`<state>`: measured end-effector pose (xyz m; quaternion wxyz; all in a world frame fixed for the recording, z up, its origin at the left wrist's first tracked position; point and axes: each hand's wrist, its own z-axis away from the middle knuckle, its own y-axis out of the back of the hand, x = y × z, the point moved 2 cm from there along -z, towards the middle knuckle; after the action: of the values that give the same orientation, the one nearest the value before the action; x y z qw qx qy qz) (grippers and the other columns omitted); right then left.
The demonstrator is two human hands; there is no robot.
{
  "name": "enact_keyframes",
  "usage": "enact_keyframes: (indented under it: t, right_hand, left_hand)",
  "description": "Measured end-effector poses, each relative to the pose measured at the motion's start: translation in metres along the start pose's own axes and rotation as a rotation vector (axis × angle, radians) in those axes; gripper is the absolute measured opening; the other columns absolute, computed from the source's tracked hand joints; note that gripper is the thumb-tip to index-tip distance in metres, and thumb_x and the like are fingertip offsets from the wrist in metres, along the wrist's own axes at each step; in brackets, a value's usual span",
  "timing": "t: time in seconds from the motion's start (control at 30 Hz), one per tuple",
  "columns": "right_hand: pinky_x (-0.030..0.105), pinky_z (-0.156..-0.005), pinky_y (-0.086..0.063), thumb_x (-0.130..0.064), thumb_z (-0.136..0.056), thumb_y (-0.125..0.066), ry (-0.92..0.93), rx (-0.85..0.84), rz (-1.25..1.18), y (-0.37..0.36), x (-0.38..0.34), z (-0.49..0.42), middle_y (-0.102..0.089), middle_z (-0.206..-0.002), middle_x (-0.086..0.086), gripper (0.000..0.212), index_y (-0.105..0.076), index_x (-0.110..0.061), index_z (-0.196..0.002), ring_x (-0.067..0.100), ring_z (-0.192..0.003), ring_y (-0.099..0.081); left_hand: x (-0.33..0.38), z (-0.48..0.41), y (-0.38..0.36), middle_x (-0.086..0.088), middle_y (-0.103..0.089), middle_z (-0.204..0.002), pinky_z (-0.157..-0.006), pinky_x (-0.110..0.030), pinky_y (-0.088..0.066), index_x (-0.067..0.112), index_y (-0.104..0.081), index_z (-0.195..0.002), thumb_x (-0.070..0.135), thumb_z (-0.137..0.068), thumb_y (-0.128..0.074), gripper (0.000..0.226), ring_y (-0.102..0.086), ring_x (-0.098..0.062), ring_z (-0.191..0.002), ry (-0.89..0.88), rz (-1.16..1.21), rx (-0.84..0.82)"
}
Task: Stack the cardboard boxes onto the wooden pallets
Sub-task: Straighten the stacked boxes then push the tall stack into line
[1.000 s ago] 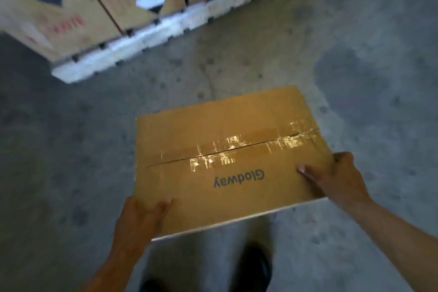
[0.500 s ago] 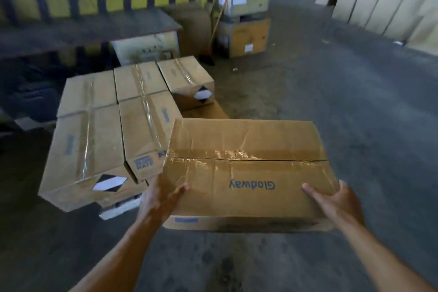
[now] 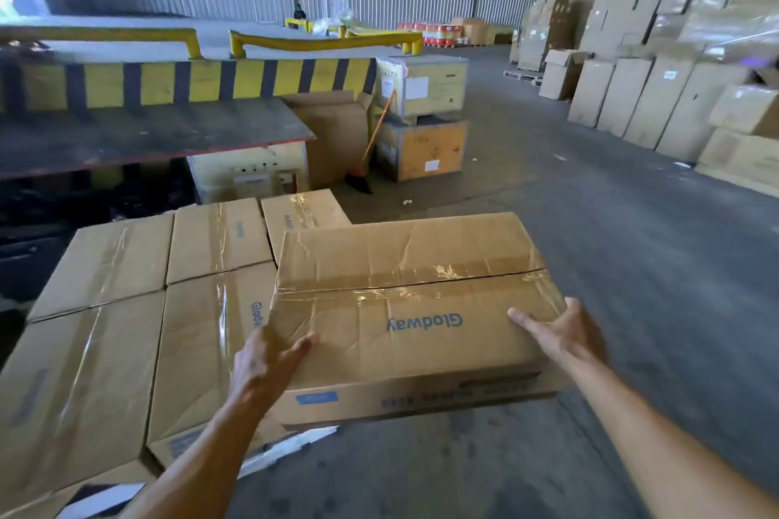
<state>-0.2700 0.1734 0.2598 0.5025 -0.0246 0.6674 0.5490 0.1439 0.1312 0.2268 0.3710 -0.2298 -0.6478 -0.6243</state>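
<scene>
I hold a taped cardboard box printed "Glodway" in front of me, above the floor. My left hand grips its near left corner and my right hand grips its near right edge. To the left, several similar boxes stand packed side by side on a pallet, of which only a pale strip shows under them. The held box overlaps the right edge of that stack and hides the rear right box in part.
A dark platform with a yellow-black striped barrier runs behind the stack. Two crates and a broom stand beyond. Tall cardboard stacks line the right wall. Grey concrete floor spreads to the right.
My view has lifted from the floor to the warehouse. The box has come closer to the stack on the left and now overlaps its right edge. Both hands keep their grip.
</scene>
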Motion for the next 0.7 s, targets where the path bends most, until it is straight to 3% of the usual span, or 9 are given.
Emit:
enact_keyframes:
  t: [0.13, 0.23, 0.37, 0.47, 0.57, 0.7]
  right_hand:
    - [0.041, -0.095, -0.048, -0.059, -0.068, -0.083, 0.072, -0.076, -0.011, -0.030, -0.025, -0.069, -0.060, -0.129, 0.014, 0.090, -0.048, -0.009, -0.134, 0.036, -0.116, -0.058]
    - [0.040, -0.089, -0.051, -0.063, -0.064, -0.084, 0.170, -0.138, 0.006, -0.058, -0.042, -0.136, -0.065, -0.121, 0.012, 0.087, -0.052, -0.012, -0.127, 0.034, -0.108, -0.063]
    - [0.047, -0.095, -0.050, -0.061, -0.060, -0.086, 0.292, -0.266, 0.006, -0.094, -0.062, -0.229, -0.063, -0.127, 0.015, 0.097, -0.049, -0.010, -0.134, 0.037, -0.114, -0.061]
    - [0.052, -0.098, -0.049, -0.050, -0.059, -0.092, 0.380, -0.427, -0.027, -0.113, -0.083, -0.284, -0.063, -0.126, 0.018, 0.097, -0.049, -0.007, -0.134, 0.037, -0.113, -0.061]
    - [0.048, -0.095, -0.051, -0.063, -0.061, -0.085, 0.508, -0.516, 0.106, -0.129, -0.100, -0.317, -0.064, -0.127, 0.015, 0.097, -0.053, -0.009, -0.135, 0.036, -0.114, -0.061]
    - [0.045, -0.091, -0.053, -0.066, -0.063, -0.081, 0.634, -0.682, 0.169, -0.160, -0.126, -0.339, -0.068, -0.120, 0.010, 0.085, -0.060, -0.015, -0.127, 0.033, -0.108, -0.063]
  left_hand:
    - [0.009, -0.026, -0.022, 0.004, -0.057, -0.068, -0.047, -0.022, -0.034, 0.019, -0.051, -0.077, 0.051, -0.082, -0.073, 0.040, -0.053, -0.010, -0.060, 0.044, 0.050, 0.113]
    - [0.015, -0.042, -0.049, -0.003, -0.061, -0.081, -0.059, -0.032, -0.044, 0.020, -0.054, -0.087, 0.048, -0.081, -0.077, 0.037, -0.056, -0.020, -0.074, 0.154, 0.110, 0.196]
    - [0.032, -0.045, -0.097, -0.013, -0.066, -0.107, -0.083, -0.040, -0.052, 0.010, -0.060, -0.117, 0.044, -0.080, -0.079, 0.054, -0.061, -0.031, -0.096, 0.299, 0.197, 0.320]
    - [0.049, -0.032, -0.138, -0.013, -0.067, -0.122, -0.096, -0.042, -0.050, 0.015, -0.050, -0.141, 0.040, -0.081, -0.079, 0.071, -0.061, -0.032, -0.111, 0.377, 0.242, 0.405]
    - [0.071, -0.013, -0.165, -0.004, -0.065, -0.123, -0.095, -0.033, -0.048, 0.026, -0.042, -0.148, 0.038, -0.081, -0.081, 0.078, -0.061, -0.028, -0.115, 0.432, 0.292, 0.516]
    - [0.079, 0.003, -0.192, -0.003, -0.066, -0.126, -0.102, -0.041, -0.047, 0.036, -0.038, -0.150, 0.049, -0.077, -0.080, 0.084, -0.060, -0.031, -0.117, 0.624, 0.341, 0.624]
